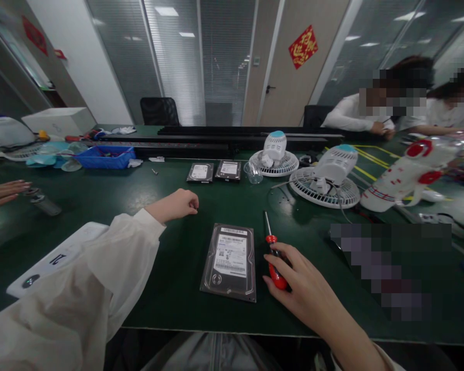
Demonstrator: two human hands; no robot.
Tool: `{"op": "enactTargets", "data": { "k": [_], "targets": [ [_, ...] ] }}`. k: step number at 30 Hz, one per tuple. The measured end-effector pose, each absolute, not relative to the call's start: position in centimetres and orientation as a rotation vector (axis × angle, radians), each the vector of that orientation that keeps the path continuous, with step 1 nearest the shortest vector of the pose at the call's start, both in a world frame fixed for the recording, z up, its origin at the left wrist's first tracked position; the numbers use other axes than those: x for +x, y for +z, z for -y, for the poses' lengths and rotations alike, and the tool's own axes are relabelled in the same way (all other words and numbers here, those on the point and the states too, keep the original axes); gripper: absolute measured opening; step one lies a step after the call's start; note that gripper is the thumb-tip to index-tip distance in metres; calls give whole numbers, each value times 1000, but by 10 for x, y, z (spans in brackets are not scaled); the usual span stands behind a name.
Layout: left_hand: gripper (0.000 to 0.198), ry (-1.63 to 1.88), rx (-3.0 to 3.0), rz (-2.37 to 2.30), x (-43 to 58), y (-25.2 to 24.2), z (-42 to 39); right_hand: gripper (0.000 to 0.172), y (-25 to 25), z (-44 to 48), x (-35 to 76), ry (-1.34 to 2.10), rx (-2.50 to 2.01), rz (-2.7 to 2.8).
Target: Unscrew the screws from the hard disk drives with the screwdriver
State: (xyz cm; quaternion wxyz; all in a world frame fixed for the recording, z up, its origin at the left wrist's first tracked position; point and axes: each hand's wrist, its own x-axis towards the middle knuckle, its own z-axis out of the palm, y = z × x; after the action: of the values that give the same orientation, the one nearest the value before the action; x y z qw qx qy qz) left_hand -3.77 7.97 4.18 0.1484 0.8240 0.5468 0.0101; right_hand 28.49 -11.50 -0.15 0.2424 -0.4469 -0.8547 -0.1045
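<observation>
Screwdriver beside white-labelled hard drive

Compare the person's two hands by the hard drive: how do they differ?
The left hand is curled into a loose fist on the table; the right hand is spread open. The left hand touches no tool; the right hand lies on the red screwdriver. Both flank the hard drive.

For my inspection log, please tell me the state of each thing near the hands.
hard drive, flat, label up, cover on.
right hand, open, resting on screwdriver handle.
screwdriver, lying on table.
left hand, loosely closed, empty, on table.
two fans, lying grille down.
</observation>
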Motion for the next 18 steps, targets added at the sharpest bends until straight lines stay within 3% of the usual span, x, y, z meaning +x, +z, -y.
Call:
{"op": "enactTargets", "data": {
  "k": [18],
  "targets": [
    [5, 7, 2285, -1549, 8, 45, -106, 30, -3, 130, 285, -216, -1276, 2278]
  ]
}}
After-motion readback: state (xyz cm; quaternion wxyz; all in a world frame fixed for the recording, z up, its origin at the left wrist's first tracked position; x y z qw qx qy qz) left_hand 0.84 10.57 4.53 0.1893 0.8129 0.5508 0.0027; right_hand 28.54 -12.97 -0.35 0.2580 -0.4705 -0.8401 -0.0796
